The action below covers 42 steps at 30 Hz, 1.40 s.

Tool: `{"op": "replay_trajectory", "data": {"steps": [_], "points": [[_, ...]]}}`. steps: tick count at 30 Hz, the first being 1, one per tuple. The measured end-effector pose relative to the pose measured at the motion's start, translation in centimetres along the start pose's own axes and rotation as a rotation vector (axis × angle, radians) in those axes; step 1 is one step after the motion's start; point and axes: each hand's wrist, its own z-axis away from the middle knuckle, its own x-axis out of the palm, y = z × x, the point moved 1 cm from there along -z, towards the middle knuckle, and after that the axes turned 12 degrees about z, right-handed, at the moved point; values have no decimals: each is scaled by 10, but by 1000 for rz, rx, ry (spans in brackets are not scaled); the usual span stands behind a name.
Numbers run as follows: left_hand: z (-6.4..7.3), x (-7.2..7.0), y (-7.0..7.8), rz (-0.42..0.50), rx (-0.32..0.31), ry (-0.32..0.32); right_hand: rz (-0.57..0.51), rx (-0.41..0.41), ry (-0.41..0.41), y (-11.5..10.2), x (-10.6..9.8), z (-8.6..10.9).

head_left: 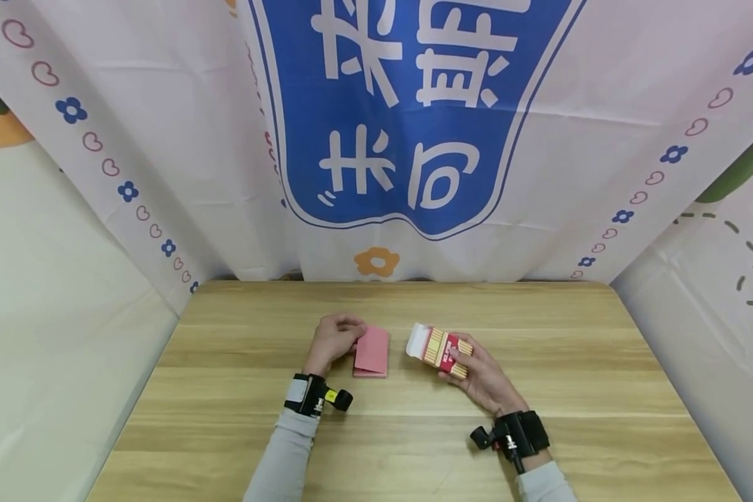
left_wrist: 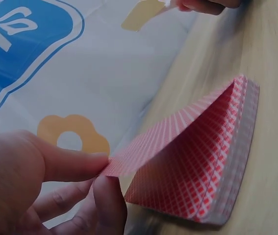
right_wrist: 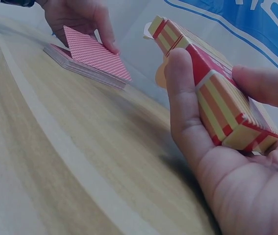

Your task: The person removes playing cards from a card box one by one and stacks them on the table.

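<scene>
A deck of playing cards (left_wrist: 239, 156) with red-and-white patterned backs lies on the wooden table, left of centre in the head view. My left hand (head_left: 334, 343) pinches a corner of the top card (left_wrist: 165, 129) between thumb and fingers. That card slants up from the deck, its far edge still against the stack. My right hand (head_left: 486, 380) grips a striped yellow-and-red card box (head_left: 439, 348) above the table. Its white flap (head_left: 417, 340) stands open toward the deck. In the right wrist view, thumb and fingers wrap both sides of the box (right_wrist: 222, 93); its inside is hidden.
The wooden table (head_left: 401, 453) spreads around both hands. A white cloth backdrop with a blue sign (head_left: 408, 118) hangs along its far edge. Pale cloth walls stand at left and right. Each wrist carries a strapped camera (head_left: 341, 399).
</scene>
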Motion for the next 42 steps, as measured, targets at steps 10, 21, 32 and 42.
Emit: {"op": "replay_trajectory", "data": {"steps": [10, 21, 32, 42], "points": [[-1, -1, -2, -199, 89, 34, 1, -3, -9, 0, 1, 1], [0, 0, 1, -315, 126, 81, 16, 0, -3, -1, 0, -1], [-2, 2, -7, -340, 135, 86, 13, 14, 6, 2, 1, 2], [-4, 4, -6, -371, 142, 106, 33, 8, 0, 0, 1, -1]]}}
